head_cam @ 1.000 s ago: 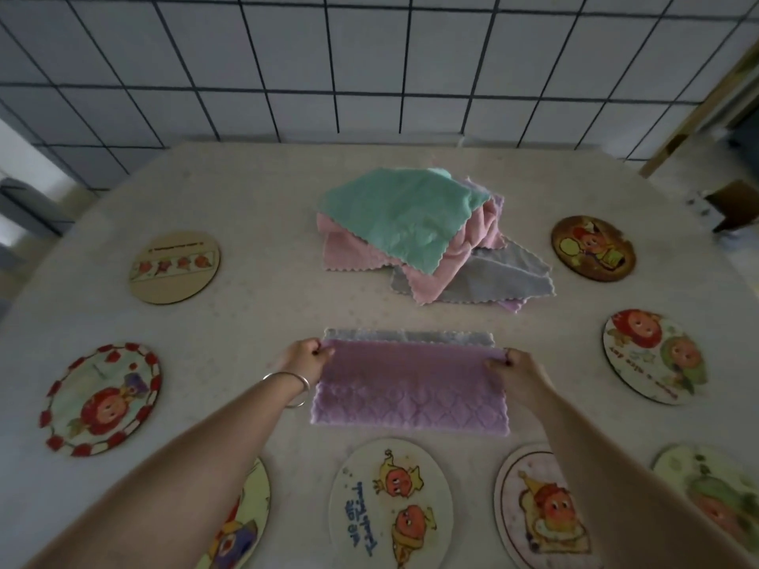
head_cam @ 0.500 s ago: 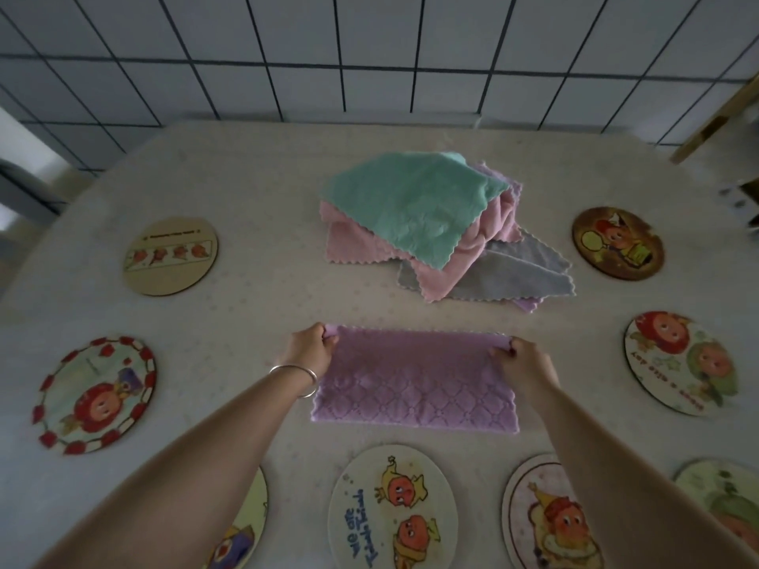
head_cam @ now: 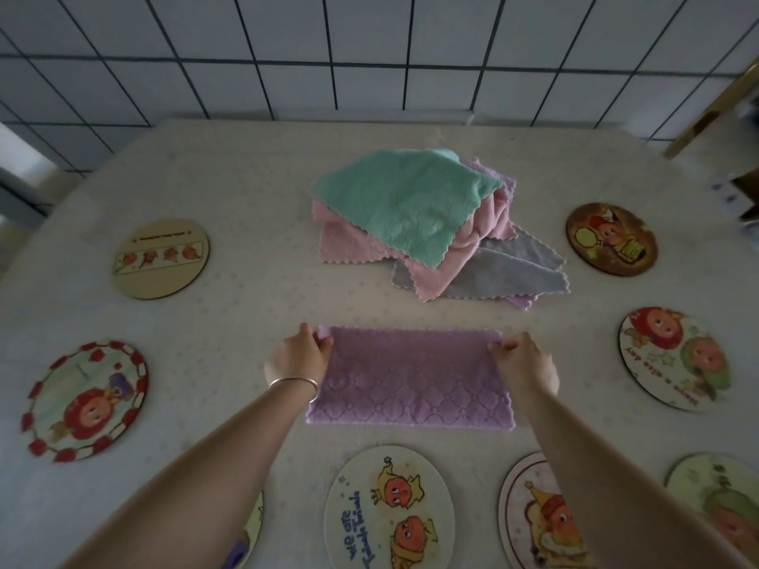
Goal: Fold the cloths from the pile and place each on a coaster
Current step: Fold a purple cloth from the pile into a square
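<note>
A purple cloth (head_cam: 410,384) lies folded in half on the table in front of me. My left hand (head_cam: 297,357) pinches its far left corner and my right hand (head_cam: 521,363) pinches its far right corner. Behind it sits the pile of cloths (head_cam: 415,215): a teal one on top, pink, grey and purple ones beneath. Round picture coasters ring the table: two at the left (head_cam: 160,258) (head_cam: 86,402), two at the right (head_cam: 611,239) (head_cam: 675,359), and several along the near edge, such as one (head_cam: 388,509) just below the purple cloth.
The table (head_cam: 230,330) has a pale dotted covering and ends at a tiled wall (head_cam: 369,55) behind. A wooden frame (head_cam: 714,104) stands at the far right. My forearms cross over two near coasters.
The near edge of the purple cloth was carried over to the far edge, hiding the grey underside strip. Both hands now sit at the far corners, with the fold flat.
</note>
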